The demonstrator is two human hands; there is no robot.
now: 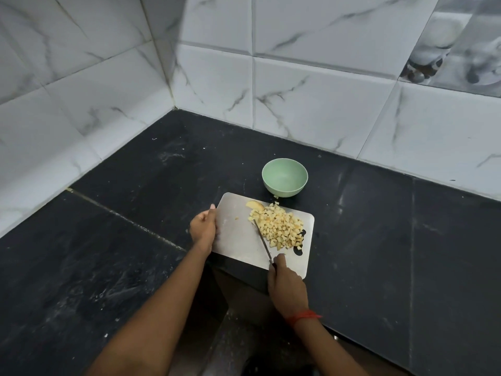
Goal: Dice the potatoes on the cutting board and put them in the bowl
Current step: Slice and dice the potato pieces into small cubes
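Right hand (285, 280) hides the knife (262, 241) handle it grips; left hand (203, 229) grips the cutting board (236, 236) edge.

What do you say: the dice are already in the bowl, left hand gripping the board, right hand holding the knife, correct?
Not quite. The head view shows the bowl empty; the dice lie heaped on the board, against the knife. The left hand does grip the board and the right hand holds the knife.
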